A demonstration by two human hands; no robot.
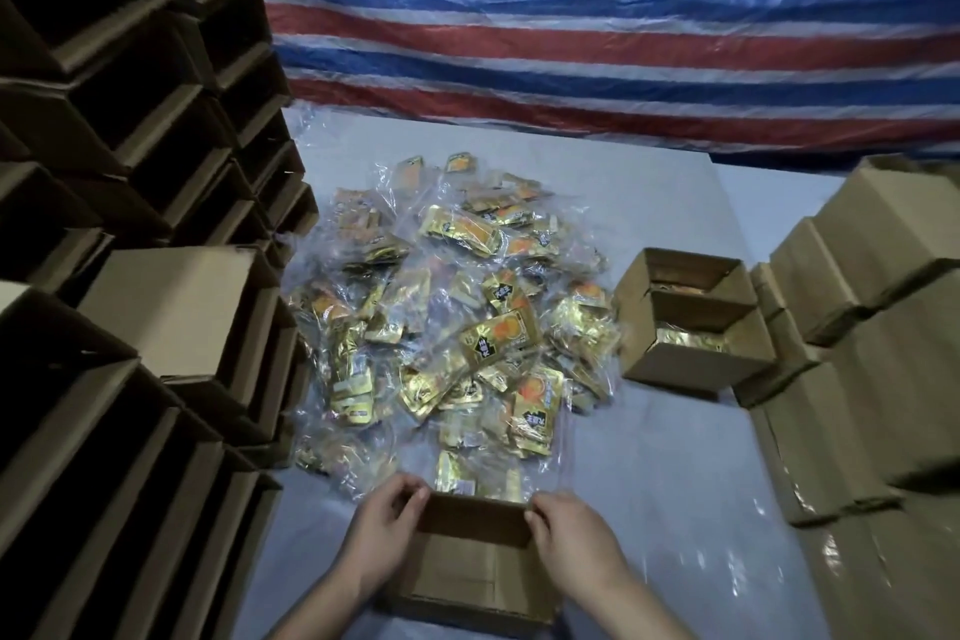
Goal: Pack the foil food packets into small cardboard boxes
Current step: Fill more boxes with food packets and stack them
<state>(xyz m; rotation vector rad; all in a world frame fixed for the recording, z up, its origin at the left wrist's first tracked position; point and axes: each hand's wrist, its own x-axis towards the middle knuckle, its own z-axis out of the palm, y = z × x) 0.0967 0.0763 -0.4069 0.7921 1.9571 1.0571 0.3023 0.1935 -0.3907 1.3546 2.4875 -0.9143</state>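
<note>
On the pale table (649, 203) before a striped tarp (597, 16), both hands' fingers (413, 494) grip an open cardboard box (472, 572).

Dim, soft focus; glare on foil packets (457, 317); edges warped.

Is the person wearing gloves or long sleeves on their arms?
No. Both the left hand and the right hand are bare, with no gloves. The forearms are bare too, with no sleeves, and no rings, watch or bracelets show.
</note>
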